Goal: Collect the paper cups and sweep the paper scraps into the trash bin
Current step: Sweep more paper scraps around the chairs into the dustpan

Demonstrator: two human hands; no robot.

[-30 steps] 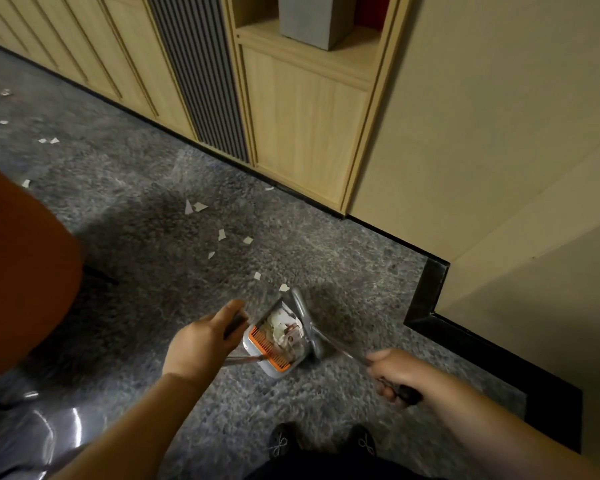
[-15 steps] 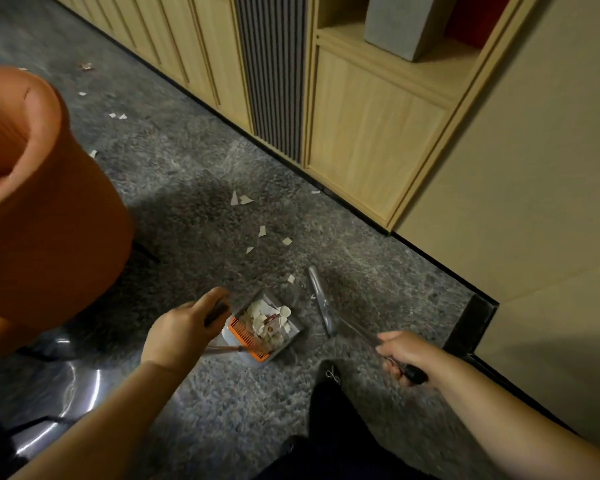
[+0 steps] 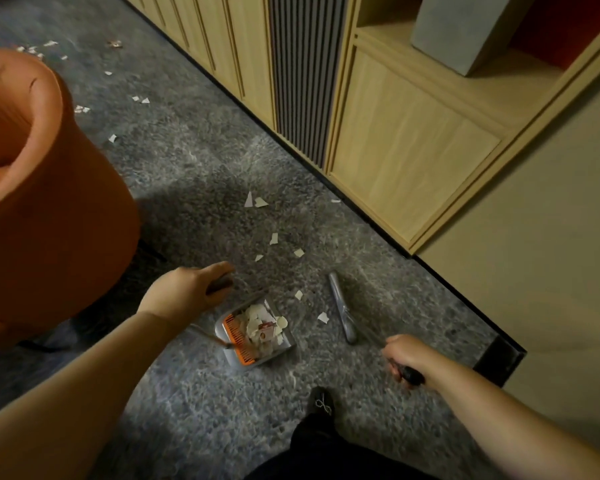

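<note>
Grey carpet carries the paper scraps, scattered ahead of me, with two lying between dustpan and broom. My left hand curls its grip round the dustpan's handle, keeping the pan low and open toward them; it already holds a heap. My right hand wraps the broom's dark handle, head set beyond the near scraps, I judge to draw them in. No trash bin shows.

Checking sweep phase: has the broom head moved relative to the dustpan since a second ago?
Yes. The broom head then touched the dustpan; it now lies apart to its right, with bare carpet and two scraps between.
</note>
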